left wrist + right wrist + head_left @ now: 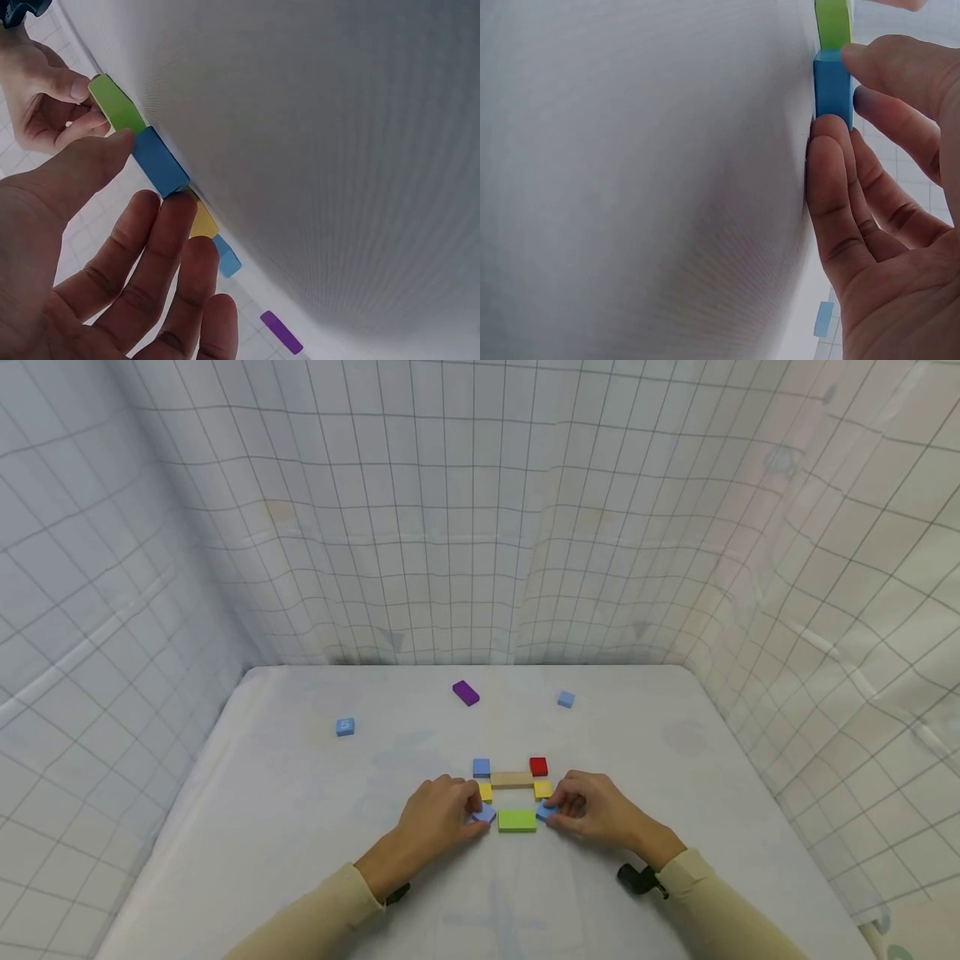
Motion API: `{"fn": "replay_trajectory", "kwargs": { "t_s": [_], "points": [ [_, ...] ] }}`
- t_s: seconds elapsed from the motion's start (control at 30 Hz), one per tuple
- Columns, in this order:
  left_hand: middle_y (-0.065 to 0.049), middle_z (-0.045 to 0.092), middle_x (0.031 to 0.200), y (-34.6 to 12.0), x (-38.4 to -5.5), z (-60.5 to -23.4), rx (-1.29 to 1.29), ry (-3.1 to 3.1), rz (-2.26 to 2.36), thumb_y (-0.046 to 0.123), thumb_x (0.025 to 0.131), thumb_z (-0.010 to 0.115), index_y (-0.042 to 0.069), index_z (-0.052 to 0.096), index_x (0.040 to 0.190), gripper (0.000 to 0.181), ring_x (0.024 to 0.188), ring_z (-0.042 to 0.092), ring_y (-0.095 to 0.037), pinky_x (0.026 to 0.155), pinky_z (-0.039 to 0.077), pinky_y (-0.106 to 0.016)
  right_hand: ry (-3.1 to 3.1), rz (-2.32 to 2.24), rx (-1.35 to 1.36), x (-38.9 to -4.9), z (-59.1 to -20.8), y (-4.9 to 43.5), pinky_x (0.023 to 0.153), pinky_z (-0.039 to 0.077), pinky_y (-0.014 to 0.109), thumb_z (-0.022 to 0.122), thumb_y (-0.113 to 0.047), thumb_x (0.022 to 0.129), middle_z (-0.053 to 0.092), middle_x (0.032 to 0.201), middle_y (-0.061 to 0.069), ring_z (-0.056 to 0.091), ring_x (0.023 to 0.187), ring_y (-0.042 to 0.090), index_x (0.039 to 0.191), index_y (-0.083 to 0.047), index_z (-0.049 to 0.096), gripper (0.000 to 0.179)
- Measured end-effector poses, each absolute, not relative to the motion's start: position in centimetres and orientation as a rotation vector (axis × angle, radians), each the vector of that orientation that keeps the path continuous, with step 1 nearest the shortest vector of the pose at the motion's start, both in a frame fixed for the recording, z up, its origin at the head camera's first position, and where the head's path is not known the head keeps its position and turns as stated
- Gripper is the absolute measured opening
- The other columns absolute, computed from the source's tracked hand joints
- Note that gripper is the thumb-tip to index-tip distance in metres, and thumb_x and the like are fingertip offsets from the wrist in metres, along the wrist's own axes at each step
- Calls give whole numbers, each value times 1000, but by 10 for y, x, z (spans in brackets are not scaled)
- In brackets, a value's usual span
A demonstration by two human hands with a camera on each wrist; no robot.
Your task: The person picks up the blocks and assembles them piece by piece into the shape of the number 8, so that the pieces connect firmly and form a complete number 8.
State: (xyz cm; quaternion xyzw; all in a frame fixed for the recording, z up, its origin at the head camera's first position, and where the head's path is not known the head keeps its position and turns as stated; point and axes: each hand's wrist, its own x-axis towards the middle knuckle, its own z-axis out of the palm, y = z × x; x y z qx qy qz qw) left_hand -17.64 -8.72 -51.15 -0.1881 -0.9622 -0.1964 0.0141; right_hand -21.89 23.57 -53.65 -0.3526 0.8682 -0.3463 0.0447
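Observation:
My left hand (442, 818) pinches a blue block (486, 813) between thumb and fingertips at the left end of a lime green block (517, 821). On the other side, my right hand (596, 810) pinches a second blue block (834, 90) by the green block's right end. Both held blocks sit at the tabletop, slightly turned in the head view. Just behind are two yellow blocks, one on the left (486, 792) partly covered by my fingers and one on the right (542, 790). A plain wooden block (512, 781) lies between and behind them.
Behind the row sit a blue block (482, 767) and a red block (538, 766). Farther back are a purple block (466, 693), a small blue block (566, 699) and a blue block marked 5 (345, 727). Gridded curtains (465, 510) enclose the white table (285, 810).

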Motion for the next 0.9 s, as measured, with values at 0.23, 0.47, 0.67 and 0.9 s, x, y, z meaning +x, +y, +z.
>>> {"fn": "replay_trajectory", "kwargs": {
  "t_s": [0.23, 0.47, 0.67, 0.9],
  "points": [
    [7, 79, 88, -88, -175, -512, -616, -2965, -629, 32, 91, 103, 20, 80, 95, 26, 80, 58, -9, 77, 54, -31, 2648, -1063, -1099, -219, -538, 235, 80, 66, 22, 97, -15, 98, 77, 108, -7, 67, 85, -4, 114, -20, 84, 21],
    [7, 80, 90, -87, -174, -511, -626, -2959, -639, 30, 91, 103, 19, 80, 95, 25, 82, 60, -9, 79, 55, -33, 2650, -1070, -1095, -218, -538, 234, 80, 66, 22, 97, -15, 98, 78, 108, -8, 68, 85, -4, 115, -20, 84, 22],
    [8, 75, 91, -87, -171, -509, -648, -2884, -500, 38, 89, 104, 21, 80, 95, 31, 83, 61, -11, 78, 53, -33, 2642, -1072, -1092, -217, -536, 234, 80, 66, 22, 96, -15, 98, 78, 108, -7, 68, 85, -4, 116, -19, 85, 21],
    [5, 81, 108, -77, -174, -507, -803, -2787, -473, 38, 89, 104, 23, 87, 110, 31, 95, 68, -17, 83, 58, -37, 2640, -1076, -1101, -218, -535, 235, 80, 65, 22, 96, -16, 99, 78, 107, -6, 68, 85, -4, 116, -17, 85, 21]
  ]
}}
